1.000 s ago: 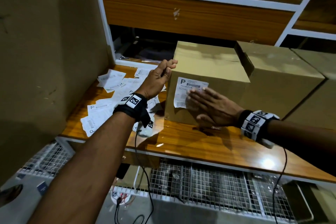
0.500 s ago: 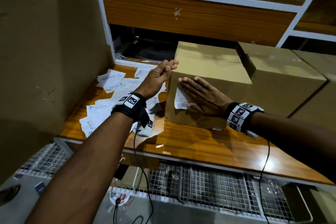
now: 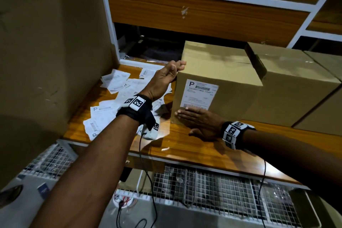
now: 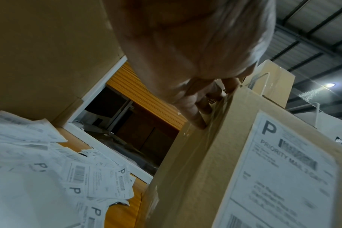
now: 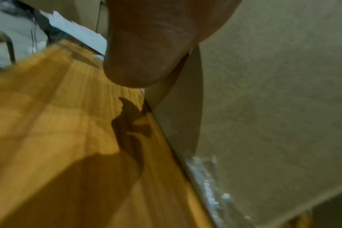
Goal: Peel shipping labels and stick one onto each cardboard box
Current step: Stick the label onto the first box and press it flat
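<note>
A brown cardboard box (image 3: 222, 65) stands on the wooden shelf (image 3: 194, 152), with a white shipping label (image 3: 199, 93) stuck flat on its front face. My left hand (image 3: 166, 77) holds the box's top left corner, fingers curled over the edge. In the left wrist view the box corner (image 4: 215, 123) sits under those fingertips, with the label (image 4: 283, 177) at the right. My right hand (image 3: 198, 120) lies flat with straight fingers on the front face, along the label's lower edge. The right wrist view shows only its palm (image 5: 146, 46) against the box face (image 5: 273, 108).
Several loose label sheets (image 3: 114, 98) lie scattered on the shelf to the left. More cardboard boxes (image 3: 292, 83) stand close against the right side. A large cardboard wall (image 3: 46, 52) rises at the left. A wire mesh rack (image 3: 212, 190) sits below the shelf.
My right hand swept left across the label, then slid down to its lower edge, uncovering the label. The left hand stayed on the box's corner.
</note>
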### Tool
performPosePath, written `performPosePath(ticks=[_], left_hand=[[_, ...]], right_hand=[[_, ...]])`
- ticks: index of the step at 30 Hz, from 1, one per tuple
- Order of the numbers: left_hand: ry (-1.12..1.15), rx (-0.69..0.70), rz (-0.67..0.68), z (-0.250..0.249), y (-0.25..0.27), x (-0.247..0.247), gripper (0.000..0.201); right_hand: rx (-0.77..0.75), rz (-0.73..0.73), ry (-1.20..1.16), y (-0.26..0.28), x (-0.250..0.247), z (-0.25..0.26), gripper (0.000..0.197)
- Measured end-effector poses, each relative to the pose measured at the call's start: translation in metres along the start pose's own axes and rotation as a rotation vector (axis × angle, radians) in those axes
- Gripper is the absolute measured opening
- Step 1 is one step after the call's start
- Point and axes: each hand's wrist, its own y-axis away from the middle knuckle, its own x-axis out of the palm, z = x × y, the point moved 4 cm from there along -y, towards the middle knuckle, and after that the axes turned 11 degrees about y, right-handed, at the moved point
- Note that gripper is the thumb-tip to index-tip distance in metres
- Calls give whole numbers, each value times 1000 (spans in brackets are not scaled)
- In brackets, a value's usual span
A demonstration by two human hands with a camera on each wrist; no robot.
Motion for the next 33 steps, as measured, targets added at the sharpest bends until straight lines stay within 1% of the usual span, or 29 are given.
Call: performPosePath(ticks=[2,4,7,9,11,12,13,14,15,16,17,19,21,22,24,26,29,31,33], left_hand=[[-61,16,-8,2,0,0,56],[-145,51,-1,5,1,0,52],[-251,131,29,9,1,3,33],[-276,164,48,11,2,3,31],[-314,187,58,11,2,3,35],[-331,187,65,10,2,4,39],[-341,182,72,10,3,4,44],[-345,177,80,10,4,5,50],[-350,174,90,10,6,5,58],[-359,173,98,10,8,7,65],[-372,174,102,10,9,8,71],[-399,169,97,10,10,11,82],[-412,156,77,10,12,15,93],[-413,153,62,9,12,17,98],[-423,176,19,8,13,22,103],[-451,232,-49,7,14,30,104],[-445,282,-188,5,15,41,100],[-446,293,-261,6,13,47,98],[-450,292,-318,9,11,51,94]], right_hand=[[-34,20,1,1,-5,4,73],[-36,-4,-29,8,-14,3,73],[57,-70,-55,31,-25,-16,69],[69,-65,2,47,-27,-27,66],[7,-14,104,59,-21,-27,65],[-37,47,147,65,-15,-23,66],[-70,139,163,69,-7,-17,68],[-78,232,146,74,-3,-13,70],[-70,275,101,78,-4,-12,70],[-44,253,35,80,-9,-13,68],[0,185,-27,80,-18,-18,66],[129,-35,-67,80,-39,-35,62],[292,-275,30,81,-57,-57,57],[389,-362,86,84,-65,-68,55],[616,-489,141,88,-78,-86,56],[864,-540,83,94,-84,-97,61],[1165,-467,-152,96,-76,-96,68],[1301,-456,-299,93,-68,-89,73],[1393,-514,-390,88,-65,-82,77]])
